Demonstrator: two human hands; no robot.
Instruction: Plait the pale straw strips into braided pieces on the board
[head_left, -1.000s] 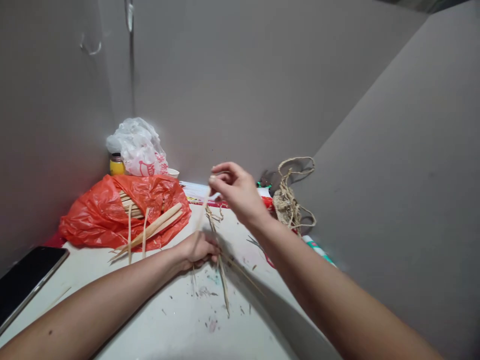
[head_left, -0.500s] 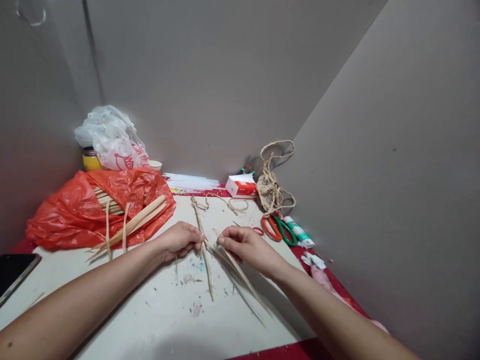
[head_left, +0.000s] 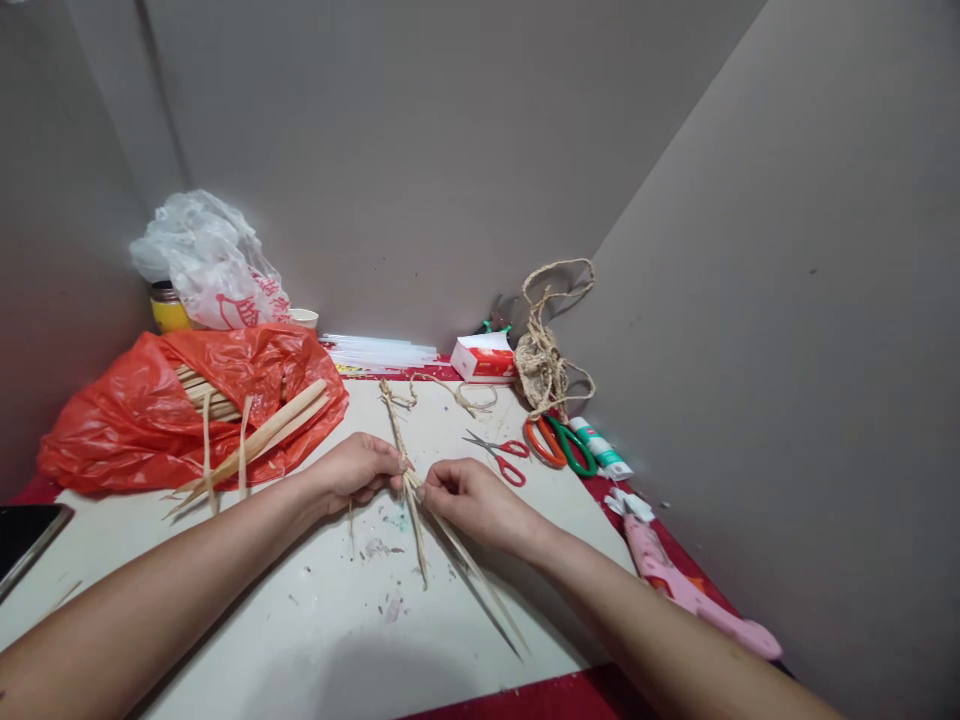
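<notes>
A thin braid of dried plant strips (head_left: pixel 394 420) runs toward me over the white board (head_left: pixel 322 640). My left hand (head_left: pixel 364 468) pinches the braid at its near end, where loose strips fan out. Close beside it, my right hand (head_left: pixel 469 495) pinches one of the pale dried strips (head_left: pixel 487 590) near the braid's end. That strip's long tail slants down to the right. Another loose strip (head_left: pixel 418 540) hangs straight toward me between the hands. The fingertips partly hide where the strips cross.
Small red-handled scissors (head_left: pixel 504 455) lie right of my hands, near larger scissors with orange and green handles (head_left: pixel 562 445). At left sits a red plastic bag (head_left: pixel 112 420) with dried strips. A woven cord bundle (head_left: pixel 541 370), red-white box (head_left: pixel 482 360) and pink glue gun (head_left: pixel 675 585) line the edges.
My right hand has moved left and slightly down, closer to my left hand, drawing the strip in toward the braid. The small scissors now show fully. The view has shifted slightly.
</notes>
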